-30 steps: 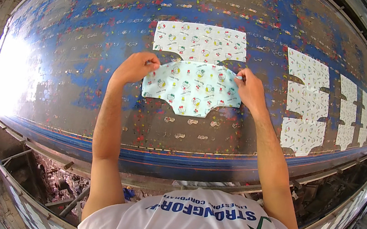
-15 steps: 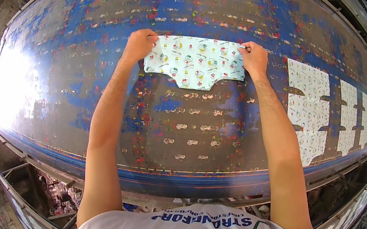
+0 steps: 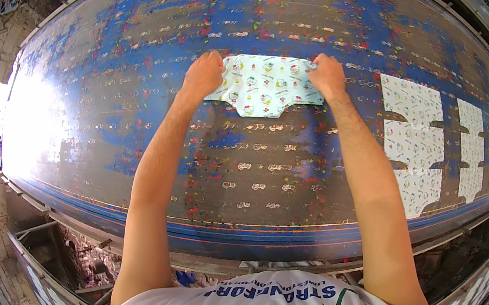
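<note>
A pale mint fabric cut-out (image 3: pixel 265 85), printed with small cartoon figures, lies over the long blue-and-brown table, its narrow tab toward me. Its left edge disappears under the curled fingers of my left hand (image 3: pixel 206 75), which is closed on it. At the upper right corner my right hand (image 3: pixel 328 76) pinches the same piece. Both arms reach far forward. The fingertips of each hand are partly hidden, and I cannot tell how much of the cloth touches the surface.
Matching printed pieces (image 3: pixel 414 145) lie in rows along the right of the paint-stained table (image 3: pixel 289 192). Colour flecks and print marks cover its top. A metal-framed bin (image 3: pixel 56 250) stands below the near edge at left. Strong light glares on the left end.
My left hand has moved inward and slightly nearer me, and the cloth's left side looks drawn in. My right hand stays at its corner. The whole view has shifted a little.
</note>
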Motion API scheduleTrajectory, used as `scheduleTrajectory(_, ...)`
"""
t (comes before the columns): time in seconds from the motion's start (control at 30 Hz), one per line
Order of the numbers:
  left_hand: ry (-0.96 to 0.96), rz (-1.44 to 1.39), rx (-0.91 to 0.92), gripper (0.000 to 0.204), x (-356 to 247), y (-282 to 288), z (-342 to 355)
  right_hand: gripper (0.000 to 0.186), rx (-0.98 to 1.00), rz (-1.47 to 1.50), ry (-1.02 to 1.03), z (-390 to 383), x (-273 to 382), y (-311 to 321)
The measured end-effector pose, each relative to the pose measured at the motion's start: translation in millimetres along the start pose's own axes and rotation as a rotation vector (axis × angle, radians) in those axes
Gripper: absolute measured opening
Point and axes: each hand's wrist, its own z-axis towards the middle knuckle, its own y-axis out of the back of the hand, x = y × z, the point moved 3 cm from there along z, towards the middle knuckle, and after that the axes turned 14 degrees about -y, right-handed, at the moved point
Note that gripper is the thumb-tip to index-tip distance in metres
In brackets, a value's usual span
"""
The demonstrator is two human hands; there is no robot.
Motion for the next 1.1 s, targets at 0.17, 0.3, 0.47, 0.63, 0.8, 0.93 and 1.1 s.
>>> scheduleTrajectory(0.17, -0.177, -0.263, -0.163, 0.02, -108.3, 44.8, -36.3, 0.026, -0.002, 0.312, 0.044, -44.2, 8.4, 20.9)
scheduleTrajectory(0.3, -0.248, -0.52, -0.242, 0.016, -185.1, 80.8, -69.1, 0.027, -0.048, 0.589, 0.054, -90.4, -3.4, 66.5)
scheduleTrajectory(0.47, -0.32, -0.684, -0.218, 0.009, -259.0, 93.6, -112.8, 0.023, 0.014, 0.747, -0.099, -131.7, -77.8, 136.5)
scheduleTrajectory(0.63, -0.329, -0.787, -0.129, 0.008, -335.2, 65.1, -139.7, 0.019, 0.032, 0.767, 0.002, -165.0, -209.4, 207.6)
scheduleTrajectory(0.8, -0.209, -0.942, -0.04, 0.009, -435.2, 2.3, -148.1, 0.02, 0.183, 0.766, -0.215, -191.9, -373.0, 260.9)
scheduleTrajectory(0.93, -0.062, -1.135, -0.02, 0.01, -503.3, -53.1, -143.9, 0.018, 0.276, 0.884, -0.344, -206.1, -479.3, 291.7)
scheduleTrajectory(1.1, -0.042, -0.577, 0.056, 0.015, -525.6, -115.3, -108.0, 0.017, 0.195, 0.701, -0.266, -183.3, -542.7, 293.9)
